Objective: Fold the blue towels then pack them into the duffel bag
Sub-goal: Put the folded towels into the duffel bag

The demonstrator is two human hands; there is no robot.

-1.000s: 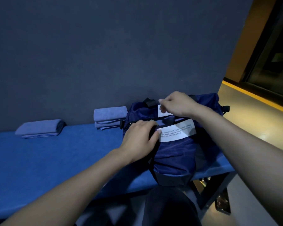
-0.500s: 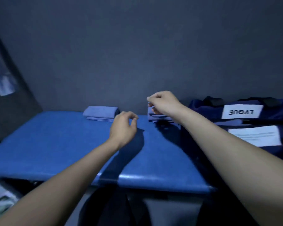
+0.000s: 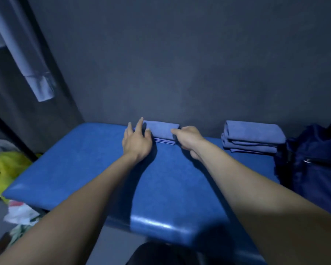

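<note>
The folded towel (image 3: 161,131) lies at twelve o'clock on the bench (image 3: 84,169), hard against the wall. A stack (image 3: 252,136) of folded ones sits at two o'clock, just beside the bag (image 3: 313,169) at three.

My left hand (image 3: 137,141) is spread wide, fingers at the towel's left end. My right hand (image 3: 189,138) sits at its right end, fingers loosely bent — holding nothing yet, as far as I can tell.

I'd clamp both ends evenly and lift it flat — a one-sided grab could spill the folds.
</note>
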